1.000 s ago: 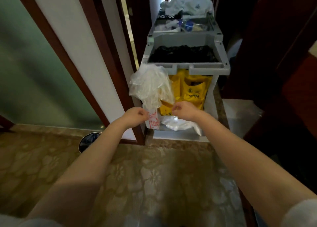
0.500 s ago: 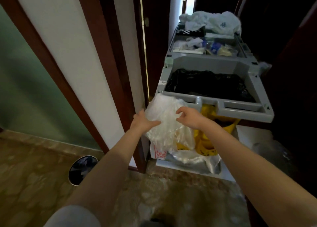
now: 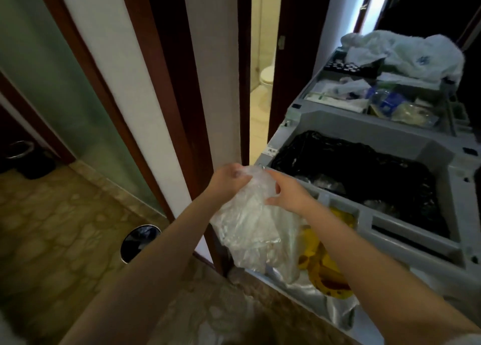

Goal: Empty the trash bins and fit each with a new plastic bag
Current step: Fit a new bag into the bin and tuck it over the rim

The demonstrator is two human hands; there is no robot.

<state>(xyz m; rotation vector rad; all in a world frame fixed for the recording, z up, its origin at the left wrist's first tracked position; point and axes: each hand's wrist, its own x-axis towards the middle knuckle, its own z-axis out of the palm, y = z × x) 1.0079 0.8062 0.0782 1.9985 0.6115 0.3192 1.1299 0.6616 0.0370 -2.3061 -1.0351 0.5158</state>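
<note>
Both hands are on a clear plastic bag, held at the near-left corner of the grey cart.
- Left hand: fingers curled over the bag's bunched top, clamped on the plastic.
- Right hand: thumb and fingers pinched on the crumpled plastic from the other side.
- The bag hangs down between the forearms, in front of the cart's lower part. It half covers a yellow item hanging there. What is inside the bag is too cloudy to tell.

Surroundings:
- The cart's big compartment is lined with a black bag.
- A supply tray beyond it holds bottles and packets, and a white cloth heap sits at the far end.
- A silvery sheet lies low beneath the yellow item.
- The dark wood door frame stands tight against the cart's left, just beside the hanging bag.
- A narrow gap past the frame shows a toilet.
- On the patterned floor a small round bin sits near the foot of the frame, dark inside.
- A metal-rimmed bin stands far left in shadow.
</note>
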